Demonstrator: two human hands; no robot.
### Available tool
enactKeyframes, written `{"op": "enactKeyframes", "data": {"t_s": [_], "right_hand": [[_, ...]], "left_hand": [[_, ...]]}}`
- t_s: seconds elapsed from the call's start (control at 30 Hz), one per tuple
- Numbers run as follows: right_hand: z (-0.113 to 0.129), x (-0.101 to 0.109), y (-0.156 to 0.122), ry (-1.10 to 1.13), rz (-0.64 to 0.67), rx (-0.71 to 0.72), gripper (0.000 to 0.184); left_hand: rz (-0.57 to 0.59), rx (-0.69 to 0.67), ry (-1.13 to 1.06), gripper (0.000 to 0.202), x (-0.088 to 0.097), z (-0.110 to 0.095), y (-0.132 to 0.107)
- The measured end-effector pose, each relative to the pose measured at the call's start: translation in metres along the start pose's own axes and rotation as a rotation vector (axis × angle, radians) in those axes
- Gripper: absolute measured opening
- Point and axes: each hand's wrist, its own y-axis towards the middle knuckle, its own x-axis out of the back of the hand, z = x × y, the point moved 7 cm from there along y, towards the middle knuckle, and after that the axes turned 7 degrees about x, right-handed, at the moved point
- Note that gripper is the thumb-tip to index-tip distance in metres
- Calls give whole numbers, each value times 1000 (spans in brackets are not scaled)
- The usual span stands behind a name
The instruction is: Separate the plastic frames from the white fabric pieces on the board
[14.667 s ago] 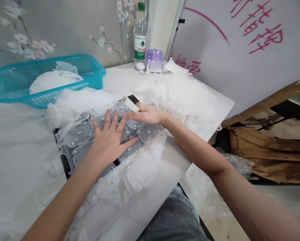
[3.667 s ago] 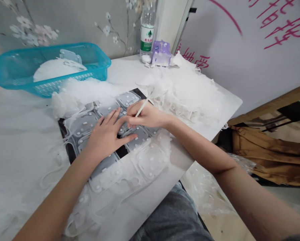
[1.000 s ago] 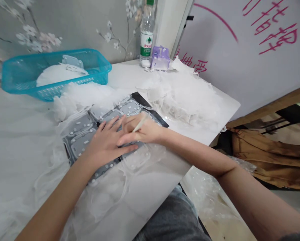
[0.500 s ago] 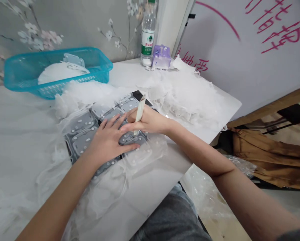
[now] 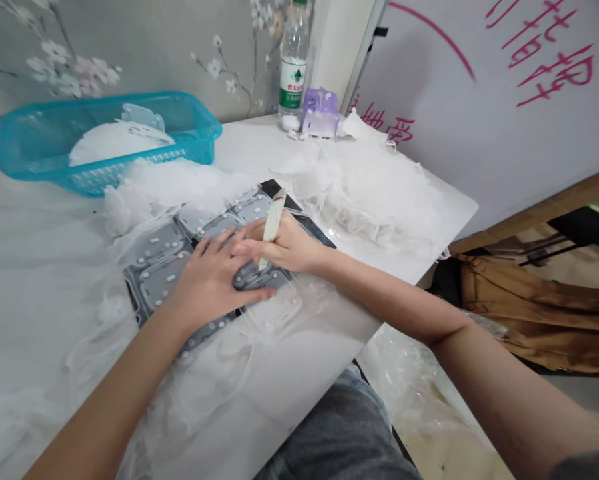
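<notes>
A translucent moulded sheet of rounded rectangular pads with small white studs (image 5: 160, 257) lies over a black mat (image 5: 274, 190) on the white table (image 5: 259, 150). My left hand (image 5: 210, 280) rests flat on the sheet, fingers spread. Just right of it, my right hand (image 5: 282, 245) is closed round a slim cream-coloured knife-like tool (image 5: 271, 220), held steeply with its tip down on a pad beside my left fingertips.
A teal plastic basket (image 5: 194, 123) with white trimmed pieces stands at the back left. Heaps of white offcuts (image 5: 379, 193) lie right of and behind the mat. A water bottle (image 5: 292, 63) and a purple tissue pack (image 5: 320, 113) stand at the far edge. The table's edge runs close on the right.
Over the last second my right hand has tipped the tool from lying low across the hand to nearly upright, tip on the sheet. My left hand has stayed pressed on the sheet.
</notes>
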Motion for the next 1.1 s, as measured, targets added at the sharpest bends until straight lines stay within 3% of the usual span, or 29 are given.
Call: {"op": "enactKeyframes", "data": {"t_s": [0.23, 0.43, 0.8, 1.1], "right_hand": [[4, -13, -1, -106, 50, 142, 62], [8, 1, 4, -148, 197, 95, 61], [10, 16, 7, -197, 134, 57, 56], [2, 6, 3, -127, 66, 10, 62]], "left_hand": [[-48, 63, 16, 82, 1, 2, 1], [-54, 6, 56, 80, -1, 0, 2], [-9, -8, 102, 72, -1, -4, -1], [-32, -32, 83, 72, -2, -2, -1]]}}
